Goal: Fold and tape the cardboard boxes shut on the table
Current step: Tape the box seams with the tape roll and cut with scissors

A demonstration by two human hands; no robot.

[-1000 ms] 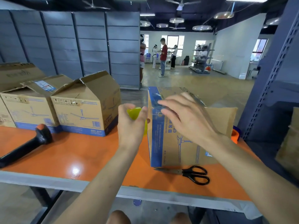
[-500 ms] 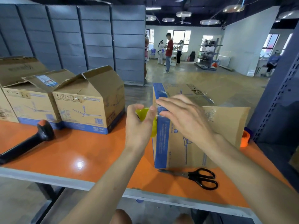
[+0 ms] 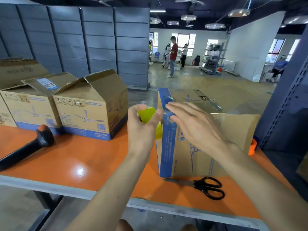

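**Tape roll meets the box at mid-desk**

On the orange desk (image 3: pixel 83 160), a black handled tool (image 3: pixel 25 152) lies at 9 o'clock and open-flapped cardboard boxes (image 3: pixel 90 110) stand at 10 o'clock. The left hand (image 3: pixel 143 129) has its grip curled tight round a yellow tape roll (image 3: pixel 147 115), just beside the top left corner of the upright box (image 3: pixel 200 152). The right hand (image 3: pixel 195 125), grip apart and fingers straight, presses that box's top edge. Scissors (image 3: pixel 205 187) lie at the box's 6 o'clock.

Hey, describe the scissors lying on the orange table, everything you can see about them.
The scissors have two black loop handles, plastic by the look, and grey metal blades, which are closed. They lie flat on the orange table near its front edge, just in front of the cardboard box. The blades point left and the handles sit to the right. The blade tips lie close to the box's lower left corner. Apart from the table, nothing visibly touches them.
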